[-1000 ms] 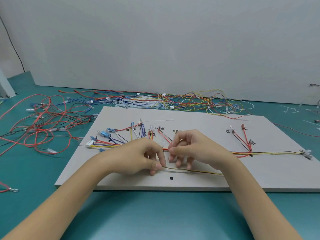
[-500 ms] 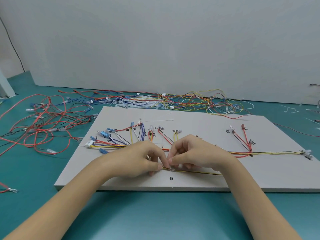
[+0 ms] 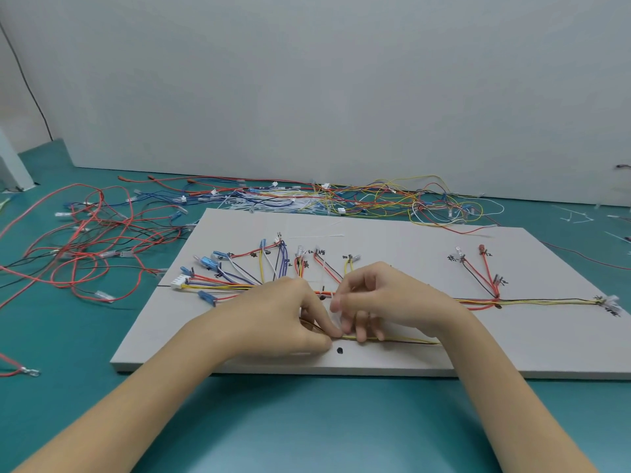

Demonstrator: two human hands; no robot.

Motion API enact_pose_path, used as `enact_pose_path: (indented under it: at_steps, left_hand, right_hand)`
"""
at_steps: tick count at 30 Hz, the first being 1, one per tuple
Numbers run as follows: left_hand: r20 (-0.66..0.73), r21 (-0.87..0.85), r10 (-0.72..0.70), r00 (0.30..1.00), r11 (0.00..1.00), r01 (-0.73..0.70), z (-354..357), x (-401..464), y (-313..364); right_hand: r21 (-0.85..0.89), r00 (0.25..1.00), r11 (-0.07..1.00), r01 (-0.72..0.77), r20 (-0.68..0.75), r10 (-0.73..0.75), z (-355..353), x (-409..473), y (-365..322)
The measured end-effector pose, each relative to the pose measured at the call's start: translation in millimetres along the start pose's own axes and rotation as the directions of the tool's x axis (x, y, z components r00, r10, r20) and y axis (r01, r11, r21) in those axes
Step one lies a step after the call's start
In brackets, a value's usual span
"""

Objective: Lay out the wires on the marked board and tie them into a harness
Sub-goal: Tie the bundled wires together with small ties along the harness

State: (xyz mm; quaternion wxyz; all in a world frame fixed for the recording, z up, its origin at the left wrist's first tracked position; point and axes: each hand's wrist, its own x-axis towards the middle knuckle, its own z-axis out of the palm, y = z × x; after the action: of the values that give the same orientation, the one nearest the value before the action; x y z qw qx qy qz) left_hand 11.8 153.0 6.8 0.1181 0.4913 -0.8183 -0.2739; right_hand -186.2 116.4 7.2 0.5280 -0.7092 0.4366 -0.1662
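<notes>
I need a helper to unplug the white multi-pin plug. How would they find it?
Start at the white board on the teal table. Go to its left edge, where a yellow and red wire bundle ends at the white plug. It is blocky and ribbed, unlike the slim blue connectors around it.

The board (image 3: 409, 247) looks like matt white foam or card, smooth, with black ink markings. The wires (image 3: 546, 301) on it have smooth plastic insulation in red, yellow, black, blue and white, some ending in translucent or blue plastic connectors (image 3: 209, 263). The bench (image 3: 307, 421) has a smooth teal mat with a soft sheen. A loose red wire ends in a shiny metal ring terminal (image 3: 31, 371). The wall (image 3: 341, 97) is plain matt grey-white
</notes>
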Motion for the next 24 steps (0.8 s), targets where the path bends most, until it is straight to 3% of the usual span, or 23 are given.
enact_pose_path:
  at_steps: [16,21,24]
  left_hand:
    - [0.059,-0.089,-0.019,0.998,0.996,0.024,1.2,3.4,-4.5]
    - [-0.054,0.051,0.046,0.997,0.998,-0.043,4.8,0.1,-2.8]
    - [-0.061,0.003,0.062,0.996,0.998,-0.062,4.8,0.2,-6.5]
  right_hand:
    - [0.112,0.988,0.990,0.086,-0.134,-0.071,4.3,7.3,4.0]
    - [0.115,0.983,0.988,0.099,-0.167,-0.079,1.0,5.3,2.6]
    - [0.125,0.979,0.989,0.085,-0.196,-0.060,1.7,6.6,2.6]
